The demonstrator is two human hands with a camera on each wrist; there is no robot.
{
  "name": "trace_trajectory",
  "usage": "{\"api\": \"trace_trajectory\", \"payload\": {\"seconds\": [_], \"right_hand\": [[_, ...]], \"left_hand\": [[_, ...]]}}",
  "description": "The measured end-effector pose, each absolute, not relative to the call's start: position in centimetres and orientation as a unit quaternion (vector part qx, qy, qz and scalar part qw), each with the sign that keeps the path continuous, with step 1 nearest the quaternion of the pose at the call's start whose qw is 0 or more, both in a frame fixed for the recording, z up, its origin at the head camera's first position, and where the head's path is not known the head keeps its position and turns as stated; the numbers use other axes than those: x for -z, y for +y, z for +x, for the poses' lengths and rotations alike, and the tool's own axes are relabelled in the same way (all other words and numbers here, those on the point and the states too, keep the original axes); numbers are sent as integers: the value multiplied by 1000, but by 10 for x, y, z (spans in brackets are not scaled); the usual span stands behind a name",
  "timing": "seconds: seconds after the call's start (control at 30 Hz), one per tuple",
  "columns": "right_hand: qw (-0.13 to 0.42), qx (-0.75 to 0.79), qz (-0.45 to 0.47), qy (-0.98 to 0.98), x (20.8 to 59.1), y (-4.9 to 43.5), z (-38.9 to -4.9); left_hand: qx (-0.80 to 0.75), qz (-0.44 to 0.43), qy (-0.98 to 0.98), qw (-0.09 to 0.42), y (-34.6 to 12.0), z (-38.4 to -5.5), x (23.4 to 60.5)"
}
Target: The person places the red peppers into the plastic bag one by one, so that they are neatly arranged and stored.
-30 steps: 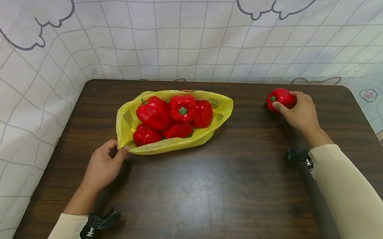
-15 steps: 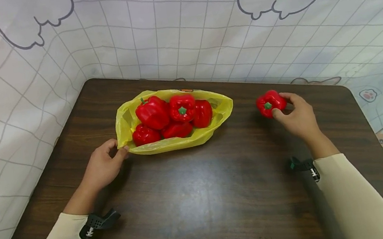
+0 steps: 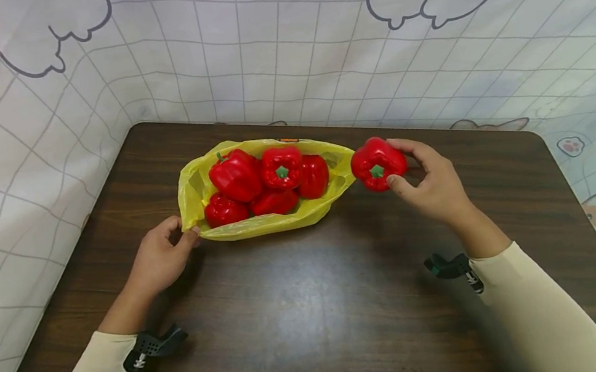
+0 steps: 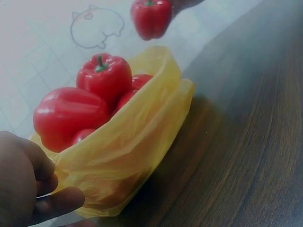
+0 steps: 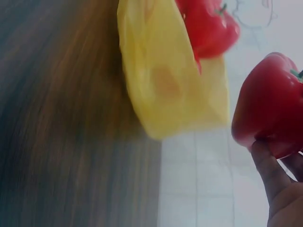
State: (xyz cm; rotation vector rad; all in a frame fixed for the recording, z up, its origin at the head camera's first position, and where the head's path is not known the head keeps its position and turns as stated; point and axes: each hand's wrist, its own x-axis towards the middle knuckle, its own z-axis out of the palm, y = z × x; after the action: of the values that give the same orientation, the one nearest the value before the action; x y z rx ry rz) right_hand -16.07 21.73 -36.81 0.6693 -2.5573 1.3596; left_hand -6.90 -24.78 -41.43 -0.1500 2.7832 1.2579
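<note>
A yellow plastic bag [image 3: 280,222] stands open on the table, with several red bell peppers [image 3: 238,178] inside. My left hand [image 3: 159,259] pinches the bag's near left corner between thumb and fingers, and the left wrist view shows the same grip on the yellow film [image 4: 123,156]. In my right hand [image 3: 435,188] is another red bell pepper [image 3: 378,164], its green stem facing the head camera. That pepper is raised above the table, by the bag's right end. The right wrist view shows my thumb and fingers round the held pepper [image 5: 270,109].
The dark wooden table [image 3: 304,328] reaches back to a white grid-patterned cloth [image 3: 281,45] printed with cartoon animals. This cloth also runs along the left and right sides. Black straps with small devices [image 3: 453,269] sit on both wrists.
My right hand has lifted the bell pepper off the table's right side and carried it left to the bag's right end. The left hand and the bag have stayed in place.
</note>
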Motion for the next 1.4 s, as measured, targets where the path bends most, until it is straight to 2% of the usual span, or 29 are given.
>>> {"api": "trace_trajectory", "payload": {"seconds": [0.3, 0.47, 0.7, 1.1, 1.4], "right_hand": [[73, -418, 288, -859, 369, 187, -160], [56, -370, 294, -879, 370, 165, -163], [29, -318, 275, -907, 375, 145, -170], [21, -232, 211, -949, 376, 146, -173], [44, -214, 247, -944, 381, 157, -174]], "left_hand": [[-416, -38, 908, 34, -250, -69, 417], [-414, -36, 909, 24, -251, -69, 417], [-417, -41, 907, 36, -250, -68, 415], [-417, -44, 907, 42, -249, -67, 414], [-419, -40, 907, 36, -248, -66, 412]]}}
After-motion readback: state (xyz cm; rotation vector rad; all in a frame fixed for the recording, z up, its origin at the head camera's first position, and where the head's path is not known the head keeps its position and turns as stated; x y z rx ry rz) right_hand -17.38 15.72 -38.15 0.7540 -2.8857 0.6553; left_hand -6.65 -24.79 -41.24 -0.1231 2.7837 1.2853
